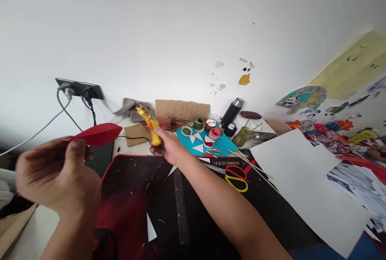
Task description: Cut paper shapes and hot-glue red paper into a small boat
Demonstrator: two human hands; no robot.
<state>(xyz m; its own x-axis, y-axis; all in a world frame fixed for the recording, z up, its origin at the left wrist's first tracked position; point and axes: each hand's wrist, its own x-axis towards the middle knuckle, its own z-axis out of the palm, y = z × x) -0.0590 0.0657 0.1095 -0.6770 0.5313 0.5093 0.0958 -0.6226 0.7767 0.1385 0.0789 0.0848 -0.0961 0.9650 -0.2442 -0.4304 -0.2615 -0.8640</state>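
Left hand (pixel 68 175): we are pinching the red piece (pixel 99 134), ideally without crushing it. Right hand (pixel 170 144): we are gripping the glue gun (pixel 150 124).

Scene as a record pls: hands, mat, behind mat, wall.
Left hand: pinching red ridged piece
Right hand: gripping yellow tool, likely a glue gun
Mat: dark flat strip, white triangle, scissors with red and yellow handles
Behind mat: blue sheet bearing pink pot; black flask
Wall: socket strip, cables plugged in
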